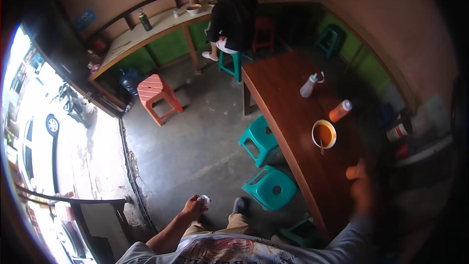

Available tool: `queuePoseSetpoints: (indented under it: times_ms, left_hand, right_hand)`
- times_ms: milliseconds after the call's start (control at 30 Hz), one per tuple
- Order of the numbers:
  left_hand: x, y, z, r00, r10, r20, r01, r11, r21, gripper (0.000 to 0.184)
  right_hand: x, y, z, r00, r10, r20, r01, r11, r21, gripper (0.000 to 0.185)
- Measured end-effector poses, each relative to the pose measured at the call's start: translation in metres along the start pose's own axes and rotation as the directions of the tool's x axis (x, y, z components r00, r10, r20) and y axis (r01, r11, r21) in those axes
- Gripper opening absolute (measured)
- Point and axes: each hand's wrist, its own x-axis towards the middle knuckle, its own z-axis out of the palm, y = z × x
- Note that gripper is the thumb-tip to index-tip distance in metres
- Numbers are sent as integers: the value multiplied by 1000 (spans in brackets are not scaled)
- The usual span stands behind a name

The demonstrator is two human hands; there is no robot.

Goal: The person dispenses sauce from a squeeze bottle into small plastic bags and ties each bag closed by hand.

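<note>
My left hand (193, 208) is held low in front of my body, its fingers closed round a small, crumpled whitish wrapper (205, 201). Over the near part of the brown wooden table (288, 88), my right hand (362, 193) is smeared by motion. It grips a small orange cup (351, 172), whose details are blurred. Farther along the tabletop stands a white bowl (324, 134) of orange-brown soup with a spoon (321, 147) in it. Close to the bowl are an orange sauce bottle (340, 111) and a pale squeeze bottle (309, 86).
Teal stools (269, 187) stand along the table's left side. A salmon stool (157, 98) is farther off. At the wall counter (166, 23), a person (232, 17) sits on a stool. The open doorway on the left shows a white car (39, 151) outside.
</note>
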Motion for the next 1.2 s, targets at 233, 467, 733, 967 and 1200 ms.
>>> queuePoseSetpoints:
  times_ms: [233,467,733,967,1200]
  left_hand:
    - [-6,-5,-9,994,-59,-89,51,995,-91,15]
    - [-32,0,-12,928,-348,-133,229,815,-532,11]
    - [-101,-17,-61,973,-112,-202,-67,701,-710,14]
    - [-213,-62,-160,952,27,-304,-298,304,-905,12]
    - [-365,-83,-295,813,160,-560,-581,151,-800,15]
  right_hand:
    - [-18,-4,-9,962,43,269,-63,996,66,35]
    - [-45,-24,-64,853,83,515,-154,983,97,41]
    - [-91,-178,-128,160,-643,749,-582,551,598,61]
    - [-351,-475,-285,-47,-989,-140,-861,-31,507,78]
    - [-608,-650,-482,-343,-815,-467,-843,48,535,73]
